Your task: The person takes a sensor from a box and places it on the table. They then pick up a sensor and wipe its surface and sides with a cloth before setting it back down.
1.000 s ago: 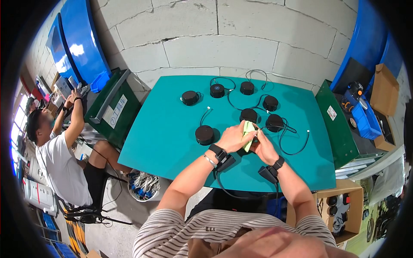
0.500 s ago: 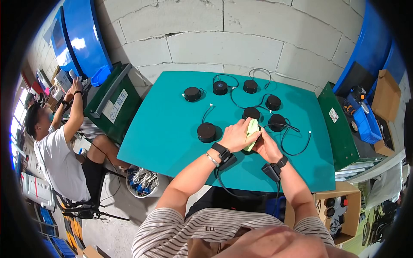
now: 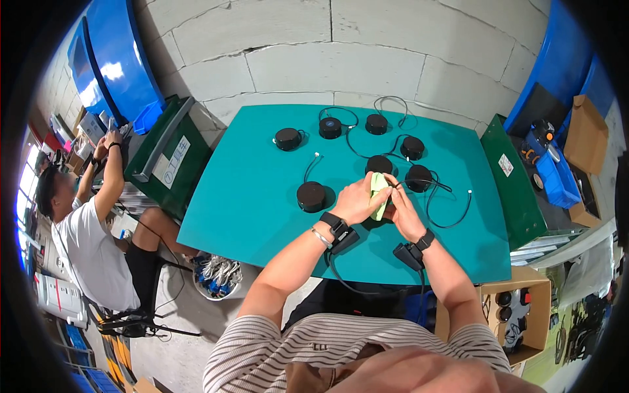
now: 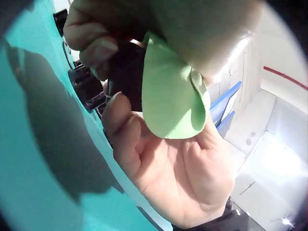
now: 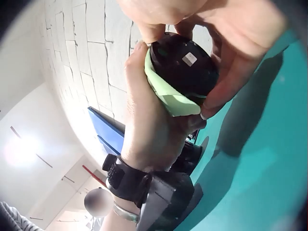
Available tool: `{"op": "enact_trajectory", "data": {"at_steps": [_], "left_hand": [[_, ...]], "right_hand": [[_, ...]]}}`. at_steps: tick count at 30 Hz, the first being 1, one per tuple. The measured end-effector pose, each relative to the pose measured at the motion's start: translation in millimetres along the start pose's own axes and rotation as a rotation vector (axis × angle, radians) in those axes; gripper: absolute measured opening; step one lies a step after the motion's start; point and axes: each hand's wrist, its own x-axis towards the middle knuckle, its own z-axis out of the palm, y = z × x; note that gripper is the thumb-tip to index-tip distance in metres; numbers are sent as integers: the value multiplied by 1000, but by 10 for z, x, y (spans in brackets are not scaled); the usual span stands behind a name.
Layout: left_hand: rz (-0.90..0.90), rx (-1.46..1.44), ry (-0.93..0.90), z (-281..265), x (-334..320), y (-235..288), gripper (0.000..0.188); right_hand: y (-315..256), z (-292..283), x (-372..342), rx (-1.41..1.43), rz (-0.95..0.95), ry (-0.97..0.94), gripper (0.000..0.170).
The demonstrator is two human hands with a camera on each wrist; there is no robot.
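Nearest us, two bare hands meet over a teal table point(image 3: 242, 209). The left hand point(image 3: 356, 202) has thumb and fingers clamped on a pale-green cloth point(image 4: 168, 96), pressing it against a black round device point(image 5: 180, 74). The right hand point(image 3: 405, 217) curls its fingers around that device, which is held raised off the tabletop. Beyond, we find seven similar black pucks point(image 3: 311, 196) standing apart. Farther off, a person point(image 3: 98, 255) in white sits to the left; a pale block wall point(image 3: 295, 69) rises behind.
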Motion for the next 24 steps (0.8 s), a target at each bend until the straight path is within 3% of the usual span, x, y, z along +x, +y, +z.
{"op": "enact_trajectory", "data": {"at_steps": [3,6,8,11,16,20,24], "left_hand": [[41,-24,58,-1,-13,28,57],[93,-11,80,-62,-65,148,58],[96,11,78,-58,-64,147,58],[63,45,49,-33,-44,128,60],[14,80,-24,-39,-43,147,64],[93,73,-3,1,-58,103,70],[171,58,4,2,-48,80,75]], "right_hand": [[-51,73,-6,-10,-27,55,49],[-34,50,-25,59,50,91,52],[66,-101,-10,-72,198,11,60],[129,-66,-3,-58,174,113,65],[102,-70,-3,4,194,107,62],[166,-171,12,8,180,38,62],[27,-50,-21,50,202,91,61]]}}
